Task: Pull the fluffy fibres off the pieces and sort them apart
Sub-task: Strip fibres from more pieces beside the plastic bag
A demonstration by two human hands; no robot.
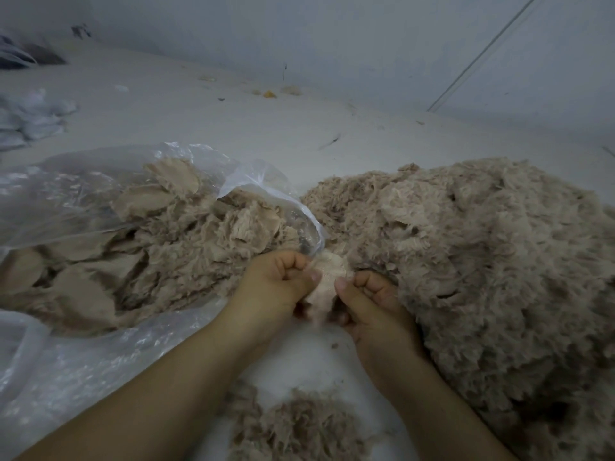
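Pinching fabric piece (pixel 327 277), left hand (pixel 278 284), right hand (pixel 372 301), fingers curled

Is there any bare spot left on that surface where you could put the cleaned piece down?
Yes: the wide bare stretch beyond the plastic bag and the fluffy heap, toward the wall, with only small scraps. A smaller patch lies between the forearms, above the loose fibres. Around the hands it is crowded.

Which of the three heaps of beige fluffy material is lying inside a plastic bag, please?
The heap on the left, lying in the clear plastic bag. The large pile on the right and the small tuft heap near the forearms lie bare on the floor.
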